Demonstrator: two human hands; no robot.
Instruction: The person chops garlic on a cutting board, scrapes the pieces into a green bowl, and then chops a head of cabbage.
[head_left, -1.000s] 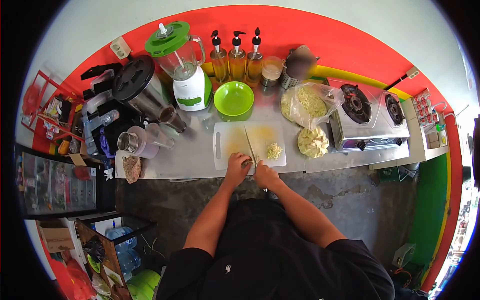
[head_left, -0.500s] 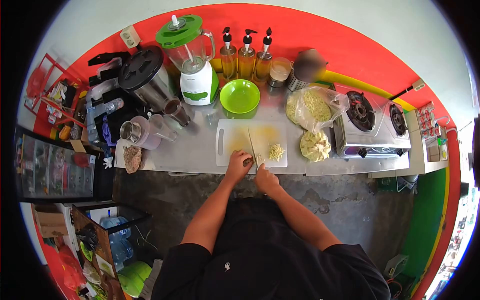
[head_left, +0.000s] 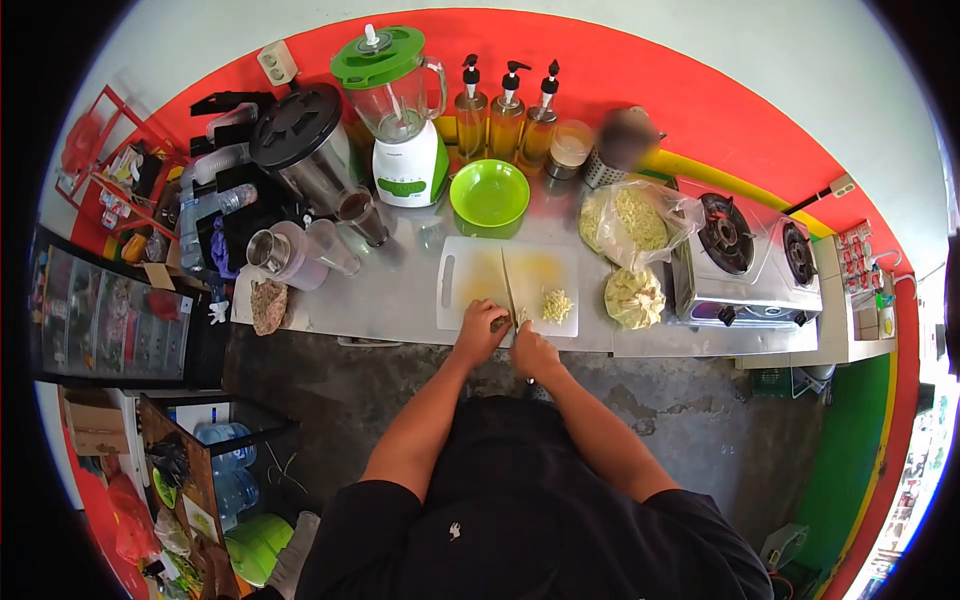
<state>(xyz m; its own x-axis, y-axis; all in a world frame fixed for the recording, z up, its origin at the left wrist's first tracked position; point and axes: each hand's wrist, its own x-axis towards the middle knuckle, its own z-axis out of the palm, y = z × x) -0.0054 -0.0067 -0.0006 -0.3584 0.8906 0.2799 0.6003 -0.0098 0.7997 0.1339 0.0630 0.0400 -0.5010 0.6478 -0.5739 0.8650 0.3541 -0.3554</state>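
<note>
A white cutting board [head_left: 465,262] lies on the steel counter. My right hand [head_left: 534,353] is closed on the handle of a knife [head_left: 507,280], whose long blade points away from me over the board. Just left of the blade, my left hand [head_left: 481,330] is closed on a small brown piece of food [head_left: 499,323] at the board's near edge. A few cut pale bits lie by the blade. To the right of the knife sits a small pile of chopped pale pieces [head_left: 557,305].
Behind the board stands a green bowl [head_left: 489,194], with a blender [head_left: 405,165] to its left. A plastic bag of shredded vegetable [head_left: 637,221] and a cabbage [head_left: 634,298] are on the right, beside a gas stove [head_left: 745,290]. Pump bottles [head_left: 507,125] line the wall.
The whole view has shifted slightly. My right hand has moved a little toward me along with the knife; my left hand keeps its hold on the brown piece.
</note>
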